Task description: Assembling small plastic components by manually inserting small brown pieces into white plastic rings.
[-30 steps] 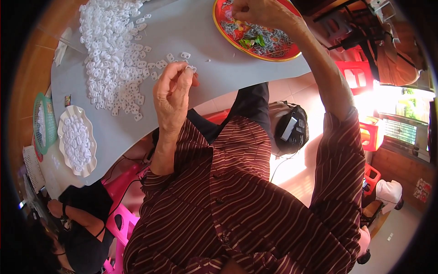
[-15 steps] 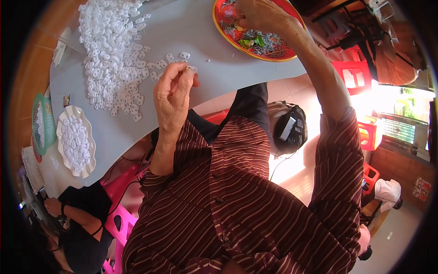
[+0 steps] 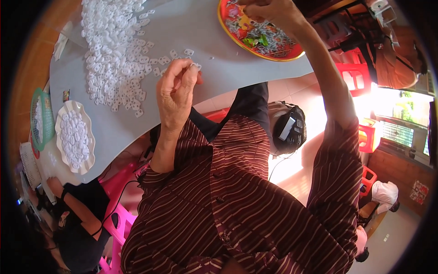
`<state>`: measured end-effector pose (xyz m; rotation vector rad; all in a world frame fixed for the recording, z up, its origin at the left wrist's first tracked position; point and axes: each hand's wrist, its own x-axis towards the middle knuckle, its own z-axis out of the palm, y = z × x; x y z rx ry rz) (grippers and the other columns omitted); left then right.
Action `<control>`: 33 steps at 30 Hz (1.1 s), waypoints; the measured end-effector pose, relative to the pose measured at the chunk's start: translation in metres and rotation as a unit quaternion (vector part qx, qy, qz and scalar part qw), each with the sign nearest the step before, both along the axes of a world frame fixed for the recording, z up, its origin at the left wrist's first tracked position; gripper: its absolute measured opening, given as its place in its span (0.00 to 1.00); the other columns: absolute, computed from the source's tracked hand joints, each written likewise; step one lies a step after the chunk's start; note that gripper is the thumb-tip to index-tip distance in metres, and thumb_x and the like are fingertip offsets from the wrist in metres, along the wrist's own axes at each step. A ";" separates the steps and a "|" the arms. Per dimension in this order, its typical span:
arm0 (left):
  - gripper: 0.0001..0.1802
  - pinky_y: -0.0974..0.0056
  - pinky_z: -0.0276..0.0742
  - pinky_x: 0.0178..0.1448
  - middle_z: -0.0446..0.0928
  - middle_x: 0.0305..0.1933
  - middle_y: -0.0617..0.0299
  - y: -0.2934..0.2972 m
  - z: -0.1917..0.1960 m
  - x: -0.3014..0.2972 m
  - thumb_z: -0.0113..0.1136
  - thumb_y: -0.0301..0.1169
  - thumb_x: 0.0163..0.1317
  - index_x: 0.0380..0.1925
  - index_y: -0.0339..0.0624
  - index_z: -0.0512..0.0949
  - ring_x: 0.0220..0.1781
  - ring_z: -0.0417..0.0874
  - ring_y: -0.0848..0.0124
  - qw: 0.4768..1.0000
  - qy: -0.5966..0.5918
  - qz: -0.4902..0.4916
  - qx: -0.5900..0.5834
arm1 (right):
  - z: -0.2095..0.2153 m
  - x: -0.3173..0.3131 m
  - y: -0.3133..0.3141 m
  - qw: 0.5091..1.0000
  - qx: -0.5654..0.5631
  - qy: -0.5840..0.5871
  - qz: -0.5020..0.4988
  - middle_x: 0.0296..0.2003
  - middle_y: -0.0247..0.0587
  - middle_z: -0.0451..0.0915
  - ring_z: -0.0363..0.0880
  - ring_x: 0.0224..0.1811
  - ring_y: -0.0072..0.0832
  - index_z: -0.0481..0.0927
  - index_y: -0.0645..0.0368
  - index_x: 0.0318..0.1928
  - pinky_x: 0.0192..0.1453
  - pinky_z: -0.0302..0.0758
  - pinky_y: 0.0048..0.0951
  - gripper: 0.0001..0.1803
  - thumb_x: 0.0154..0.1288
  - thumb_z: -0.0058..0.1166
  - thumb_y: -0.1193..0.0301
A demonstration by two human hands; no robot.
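My left hand [image 3: 176,93] is raised over the table's near edge, thumb and forefinger pinching a small white plastic piece [image 3: 197,65]. Loose pieces of that kind, flat ovals with holes, lie just beyond it and merge into a large white heap [image 3: 107,59] to the left. My right hand [image 3: 273,13] reaches out above a round red tray [image 3: 294,54] with a yellow rim. Its fingers are curled together, and whatever is in them is too small to make out. Many thin grey metal bits [image 3: 273,43] and something green [image 3: 258,41] lie in the tray.
A scalloped white dish [image 3: 92,148] of white pieces and a green basket [image 3: 47,119] stand on the left of the grey table [image 3: 123,130]. A person in black [image 3: 82,223] sits at lower left beside pink stools [image 3: 121,223]. A dark bag [image 3: 289,130] rests beyond my lap.
My right hand has lifted slightly off the tray's contents, its fingers now curled. The left hand keeps its pinch on the white piece. The tray appears shifted a little to the right.
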<state>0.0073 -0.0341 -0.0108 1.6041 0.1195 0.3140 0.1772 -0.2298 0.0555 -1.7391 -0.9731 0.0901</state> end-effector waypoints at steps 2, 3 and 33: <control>0.10 0.72 0.68 0.38 0.75 0.24 0.63 -0.001 -0.001 0.000 0.54 0.31 0.62 0.33 0.34 0.75 0.29 0.73 0.77 1.000 -0.004 -0.005 -0.011 | 0.014 -0.015 0.012 0.960 -0.118 0.210 -0.144 0.25 0.35 0.79 0.75 0.25 0.21 0.79 0.67 0.34 0.28 0.73 0.23 0.08 0.57 0.57 0.73; 0.10 0.72 0.67 0.38 0.75 0.24 0.63 -0.001 -0.001 0.001 0.54 0.32 0.61 0.32 0.34 0.76 0.29 0.73 0.77 1.000 -0.012 -0.016 -0.024 | 0.009 -0.025 0.017 0.960 -0.116 0.216 -0.138 0.25 0.35 0.79 0.75 0.25 0.21 0.79 0.67 0.34 0.28 0.73 0.23 0.08 0.57 0.57 0.73; 0.10 0.75 0.68 0.36 0.76 0.29 0.64 0.002 -0.006 -0.001 0.53 0.31 0.64 0.36 0.34 0.75 0.30 0.73 0.79 1.000 -0.010 -0.020 -0.018 | -0.069 -0.099 0.059 0.942 0.152 0.298 -0.033 0.34 0.31 0.80 0.78 0.39 0.17 0.75 0.60 0.47 0.47 0.76 0.18 0.15 0.59 0.59 0.75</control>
